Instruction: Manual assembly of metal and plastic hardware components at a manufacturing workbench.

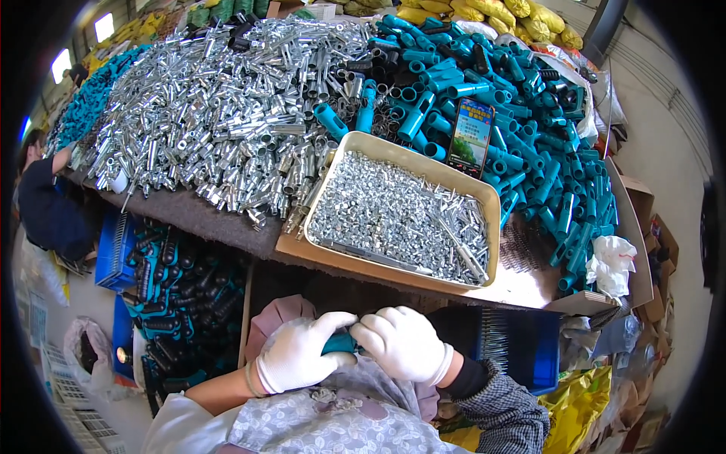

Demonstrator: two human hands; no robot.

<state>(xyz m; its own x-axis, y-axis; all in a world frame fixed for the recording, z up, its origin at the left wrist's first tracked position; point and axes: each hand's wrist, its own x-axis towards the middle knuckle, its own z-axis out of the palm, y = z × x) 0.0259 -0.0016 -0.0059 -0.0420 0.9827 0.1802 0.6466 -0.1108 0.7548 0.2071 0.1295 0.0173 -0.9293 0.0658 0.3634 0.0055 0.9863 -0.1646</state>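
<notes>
The left hand (301, 356) is pinching a teal part (339, 343), the right hand (403, 345) is folding fingers at its three-o'clock end, and a cream tray (493, 234) is sitting toward one o'clock.

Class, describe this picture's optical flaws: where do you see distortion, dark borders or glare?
Head view: the front edge of the table bends; the picture's corners fall black; windows at upper left wash out; a bright patch glares by the lower right corner of the tray; metal parts glint.

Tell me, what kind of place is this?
Probably a workshop or small factory: a big heap of shiny metal parts and a pile of teal tubes cover much of the table, with a tray of tiny metal pieces.
</notes>
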